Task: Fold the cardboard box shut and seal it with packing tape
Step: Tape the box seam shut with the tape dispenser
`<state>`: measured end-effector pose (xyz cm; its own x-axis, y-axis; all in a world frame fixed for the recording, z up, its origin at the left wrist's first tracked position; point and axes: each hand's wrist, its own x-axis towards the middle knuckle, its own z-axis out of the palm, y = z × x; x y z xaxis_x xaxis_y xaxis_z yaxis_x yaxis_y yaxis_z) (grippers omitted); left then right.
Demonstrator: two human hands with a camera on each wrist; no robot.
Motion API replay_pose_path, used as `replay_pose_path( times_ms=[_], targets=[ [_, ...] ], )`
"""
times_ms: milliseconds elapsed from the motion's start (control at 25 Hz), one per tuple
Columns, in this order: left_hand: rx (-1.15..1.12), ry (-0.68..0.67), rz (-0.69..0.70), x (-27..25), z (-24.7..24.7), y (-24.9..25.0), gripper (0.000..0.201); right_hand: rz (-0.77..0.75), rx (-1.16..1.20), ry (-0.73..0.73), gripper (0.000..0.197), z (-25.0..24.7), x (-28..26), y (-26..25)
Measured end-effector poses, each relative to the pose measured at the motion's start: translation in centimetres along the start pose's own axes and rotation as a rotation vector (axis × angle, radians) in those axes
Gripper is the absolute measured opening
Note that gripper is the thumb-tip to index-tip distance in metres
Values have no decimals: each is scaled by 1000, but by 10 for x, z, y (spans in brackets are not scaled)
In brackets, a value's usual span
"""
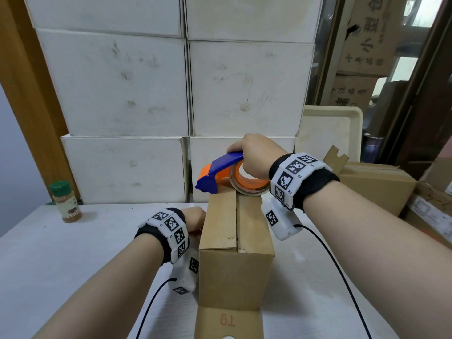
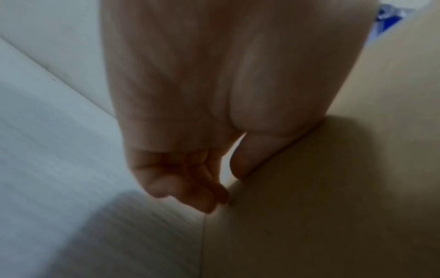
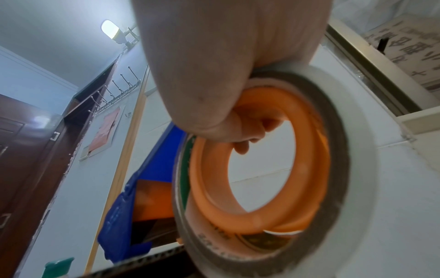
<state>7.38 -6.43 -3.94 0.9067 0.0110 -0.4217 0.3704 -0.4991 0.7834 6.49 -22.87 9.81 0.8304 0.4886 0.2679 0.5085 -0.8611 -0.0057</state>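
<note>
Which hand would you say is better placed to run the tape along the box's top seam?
The right hand: it grips the tape dispenser at the seam's far end, while the left hand steadies the box.

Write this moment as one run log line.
right hand: grips tape dispenser at box far end | left hand: steadies box side | seam untaped
</note>
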Motion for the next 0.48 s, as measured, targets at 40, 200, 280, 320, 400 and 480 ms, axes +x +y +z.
replay_pose_path(
  times_ms=[40, 200, 280, 320, 400, 480],
  targets=[
    [-56, 101, 15, -4, 1, 2, 28, -1, 1, 2, 48, 0, 0, 0],
    [-498, 293, 153, -24, -7, 22, 28, -2, 9, 11, 49, 1, 1, 1],
    [-456, 249, 157, -32, -3, 24, 29, -1, 18, 3, 50, 1, 2, 2],
    [-359, 207, 156, -38, 1, 24, 25, -1, 18, -3, 50, 1, 2, 2],
    [-238, 130, 153, -43, 10, 22, 26, -1, 21, -6, 50, 2, 3, 2],
    [-258, 120, 133, -46, 11, 22, 35, -2, 23, -3, 50, 2, 3, 2]
  ],
)
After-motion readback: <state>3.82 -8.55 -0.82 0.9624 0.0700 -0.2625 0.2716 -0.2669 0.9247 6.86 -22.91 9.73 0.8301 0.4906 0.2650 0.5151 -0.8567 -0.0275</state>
